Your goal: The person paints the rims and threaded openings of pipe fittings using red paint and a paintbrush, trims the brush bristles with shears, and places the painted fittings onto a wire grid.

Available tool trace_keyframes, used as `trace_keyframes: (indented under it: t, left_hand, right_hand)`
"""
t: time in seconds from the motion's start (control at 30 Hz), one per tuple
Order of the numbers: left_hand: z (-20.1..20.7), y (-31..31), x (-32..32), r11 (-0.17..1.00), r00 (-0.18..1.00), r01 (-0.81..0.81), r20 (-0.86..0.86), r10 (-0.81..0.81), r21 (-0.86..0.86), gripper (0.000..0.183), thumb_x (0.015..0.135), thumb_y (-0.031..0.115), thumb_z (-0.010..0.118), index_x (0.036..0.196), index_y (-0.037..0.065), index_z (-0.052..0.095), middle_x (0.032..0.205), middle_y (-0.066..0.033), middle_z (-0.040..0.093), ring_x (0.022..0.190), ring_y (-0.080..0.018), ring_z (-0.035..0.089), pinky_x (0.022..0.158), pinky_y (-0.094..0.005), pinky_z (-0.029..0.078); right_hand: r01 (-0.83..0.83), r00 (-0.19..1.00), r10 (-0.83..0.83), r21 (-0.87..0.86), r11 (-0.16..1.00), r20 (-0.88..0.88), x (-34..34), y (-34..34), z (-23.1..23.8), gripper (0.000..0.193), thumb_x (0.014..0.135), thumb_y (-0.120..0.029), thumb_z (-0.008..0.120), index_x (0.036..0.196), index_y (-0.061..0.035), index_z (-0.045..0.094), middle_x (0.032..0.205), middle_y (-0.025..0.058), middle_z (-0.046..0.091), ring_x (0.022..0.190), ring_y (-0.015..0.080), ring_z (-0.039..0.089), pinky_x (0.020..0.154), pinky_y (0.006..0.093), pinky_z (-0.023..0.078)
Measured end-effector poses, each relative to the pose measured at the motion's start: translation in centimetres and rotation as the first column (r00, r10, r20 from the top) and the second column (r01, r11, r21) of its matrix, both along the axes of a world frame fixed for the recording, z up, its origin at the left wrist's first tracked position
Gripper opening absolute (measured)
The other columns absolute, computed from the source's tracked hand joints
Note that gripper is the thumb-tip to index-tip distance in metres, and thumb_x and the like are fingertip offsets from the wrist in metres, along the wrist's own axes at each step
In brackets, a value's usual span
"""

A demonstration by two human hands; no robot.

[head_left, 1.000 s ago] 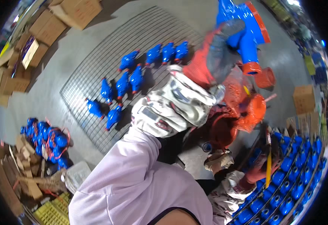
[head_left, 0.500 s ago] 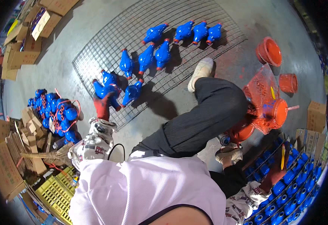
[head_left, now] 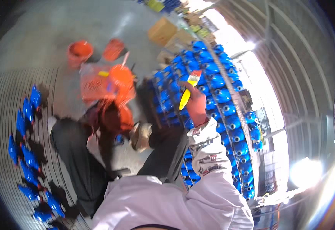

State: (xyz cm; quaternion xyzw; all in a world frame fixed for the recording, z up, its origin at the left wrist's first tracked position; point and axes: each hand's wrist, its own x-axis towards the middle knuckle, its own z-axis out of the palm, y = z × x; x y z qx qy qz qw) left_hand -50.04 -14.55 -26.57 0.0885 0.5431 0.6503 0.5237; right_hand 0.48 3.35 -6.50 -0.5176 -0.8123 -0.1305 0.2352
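My right hand (head_left: 197, 104), reddish up to the wrist, is closed round a paintbrush (head_left: 184, 100) with a yellow handle. The brush points upward, and its bristles are red. Behind and around it stand rows of glossy blue rounded parts (head_left: 223, 95) with pale ring openings; whether the bristles touch one I cannot tell. My left hand does not show. Off to the left, several blue bulging parts (head_left: 29, 158) with red ends lie on a wire grid (head_left: 6, 88).
Ahead on the floor are a red bucket (head_left: 79, 53), a smaller red pot (head_left: 113, 50) and a paint-smeared plastic sheet (head_left: 90, 86) beside another red container (head_left: 121, 78). My shoe (head_left: 140, 137) is near them. Cardboard boxes (head_left: 162, 30) stand beyond the rows.
The view has swung to the right, bringing the rows of blue parts to the middle. My right hand with the brush is now raised over them. My left hand, formerly at the grid, has left view.
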Motion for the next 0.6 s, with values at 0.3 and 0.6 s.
trace_keyframes:
  t: [0.3, 0.6]
  left_hand:
    - [-14.2, -17.8, -15.5, 0.990, 0.933, -0.024, -0.352, 0.072, 0.138, 0.062, 0.088, 0.025, 0.063, 0.140, 0.005, 0.037, 0.134, -0.0189, 0.048, 0.118, -0.0363, 0.052, 0.097, -0.0468, 0.046]
    - [-6.8, -13.1, -17.0, 0.902, 0.681, -0.341, -0.592, 0.431, 0.264, 0.063, 0.092, 0.026, 0.060, 0.145, 0.008, 0.032, 0.143, -0.0198, 0.042, 0.124, -0.0412, 0.047, 0.102, -0.0505, 0.043]
  right_hand:
    - [0.434, 0.687, -0.654, 0.542, 0.719, 0.317, 25.0, -3.0, 17.3, 0.033, 0.079, -0.011, 0.062, 0.111, -0.0190, 0.063, 0.074, 0.0114, 0.063, 0.066, 0.0300, 0.065, 0.056, 0.0418, 0.050]
    - [0.862, 0.436, -0.893, 0.233, 0.451, 0.113, 52.0, -1.5, 18.5, 0.051, 0.075, -0.025, 0.069, 0.121, -0.0207, 0.049, 0.109, 0.0225, 0.060, 0.081, 0.0411, 0.067, 0.062, 0.0510, 0.052]
